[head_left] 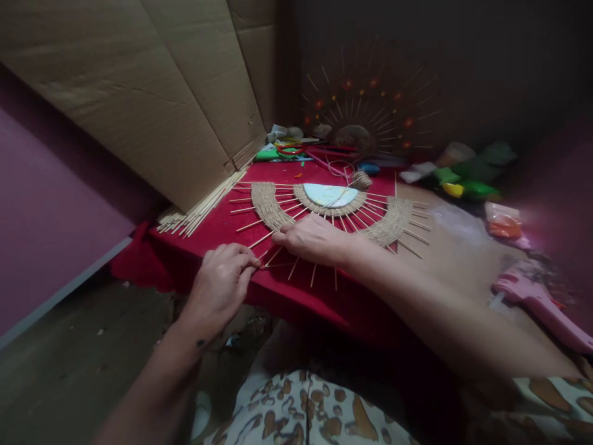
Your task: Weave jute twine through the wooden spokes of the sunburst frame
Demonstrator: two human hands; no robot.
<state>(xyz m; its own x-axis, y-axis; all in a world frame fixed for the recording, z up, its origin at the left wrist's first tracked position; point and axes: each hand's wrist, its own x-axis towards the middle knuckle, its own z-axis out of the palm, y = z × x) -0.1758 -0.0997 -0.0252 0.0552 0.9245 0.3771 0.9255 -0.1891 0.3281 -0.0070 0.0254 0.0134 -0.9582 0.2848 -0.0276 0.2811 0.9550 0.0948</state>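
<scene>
A half-round sunburst of thin wooden sticks (pixel 411 236) lies on a red cloth. Bands of woven twine (pixel 271 207) wrap the sticks, and a light blue half-disc (pixel 330 194) sits at the centre. At the sunburst's near left edge, my left hand (pixel 225 275) is closed, its fingertips pinching a thin strand of twine (pixel 280 265) beside the stick ends. My right hand (pixel 315 238) lies over the sticks, thumb and fingers pressed together near the end of the left band. What it grips is hidden by the fingers. A ball of twine (pixel 362 180) rests behind the half-disc.
Loose sticks (pixel 204 204) lie in a bundle by a large cardboard sheet (pixel 185 80). Red-handled scissors (pixel 290 149) are at the back. A pink glue gun (pixel 540 296) and an orange packet (pixel 503 221) lie right. Another sunburst (pixel 359 111) with red flowers stands against the wall.
</scene>
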